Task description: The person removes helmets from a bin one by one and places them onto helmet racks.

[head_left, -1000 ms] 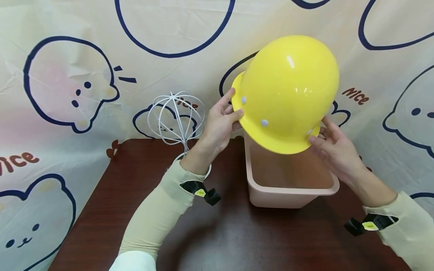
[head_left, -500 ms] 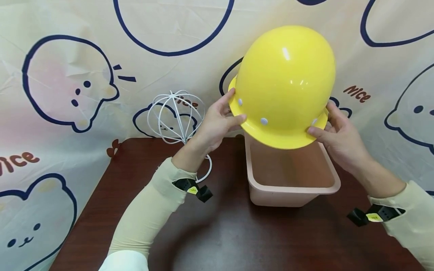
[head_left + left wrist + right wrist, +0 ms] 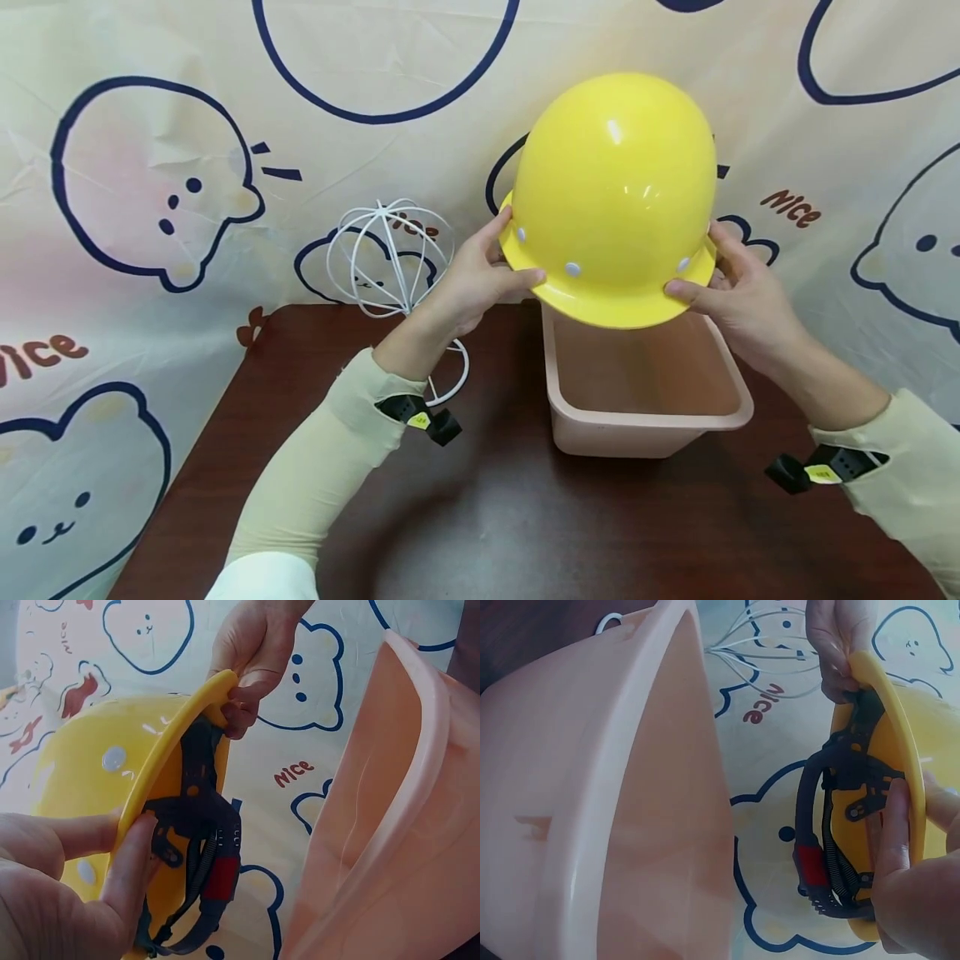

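Note:
A yellow hard hat (image 3: 618, 192) is held up in the air, dome upward, over the back part of a pink bin (image 3: 648, 422). My left hand (image 3: 480, 279) pinches its brim at the left, thumb outside and fingers under the edge. At the right side of the brim, my right hand (image 3: 750, 308) grips in the same way. Both wrist views show the dark inner headband (image 3: 217, 900) with a red patch inside the shell. The bin's open mouth faces up below the hat, and its far rim is partly hidden.
A white wire stand (image 3: 390, 258) with a round cage top stands on the table behind my left forearm, which hides part of it. The brown table (image 3: 480, 533) ends at a cartoon-printed cloth backdrop (image 3: 390, 158). Each wrist wears a small black camera.
The hard hat has shifted left and come more upright, after rising a little and lowering again. Both hands have kept hold of its brim. The bin and the wire stand have stayed put.

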A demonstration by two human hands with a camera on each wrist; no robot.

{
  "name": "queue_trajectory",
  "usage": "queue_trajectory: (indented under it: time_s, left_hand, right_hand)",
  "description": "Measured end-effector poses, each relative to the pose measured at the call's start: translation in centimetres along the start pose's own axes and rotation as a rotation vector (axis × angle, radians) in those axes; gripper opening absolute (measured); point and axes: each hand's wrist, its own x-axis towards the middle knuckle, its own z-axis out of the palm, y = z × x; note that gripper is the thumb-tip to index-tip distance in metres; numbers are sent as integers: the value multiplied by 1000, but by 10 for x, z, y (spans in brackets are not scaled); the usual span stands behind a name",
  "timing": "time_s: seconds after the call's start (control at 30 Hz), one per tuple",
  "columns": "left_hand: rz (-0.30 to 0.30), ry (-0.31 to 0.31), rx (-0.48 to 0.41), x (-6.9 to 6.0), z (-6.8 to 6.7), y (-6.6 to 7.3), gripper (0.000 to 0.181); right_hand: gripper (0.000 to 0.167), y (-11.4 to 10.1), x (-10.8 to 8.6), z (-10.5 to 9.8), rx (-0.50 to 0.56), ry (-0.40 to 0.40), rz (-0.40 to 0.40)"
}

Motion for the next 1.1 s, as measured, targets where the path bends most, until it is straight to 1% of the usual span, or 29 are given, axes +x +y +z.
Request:
queue_trajectory:
  time_s: [0.1,0.3,0.4,0.53,0.63,0.77,0.87,0.97,1.1]
  left_hand:
    - [-7,10,4,0,0,0,97]
    - [4,13,17,-3,3,0,97]
    - [7,18,28,-6,3,0,97]
    - [8,19,38,-8,2,0,97]
    - [6,17,31,-8,0,1,98]
    - [15,13,35,-11,-4,6,98]
    - [23,7,45,-13,-7,10,97]
    - [12,8,42,-15,-9,15,96]
    - [-7,21,40,-19,-14,22,97]
  right_hand:
    - [80,1,0,1,8,3,16]
    - [80,2,-2,1,21,9,39]
    - [81,4,-3,3,34,-4,48]
    - [81,4,-2,5,46,-18,41]
    - [79,2,0,6,35,-19,35]
    - [79,-1,2,10,-16,-15,34]
    - [78,-4,4,12,-26,-14,40]
    - [77,-9,7,16,-14,-11,53]
    - [76,-14,13,22,-28,0,69]
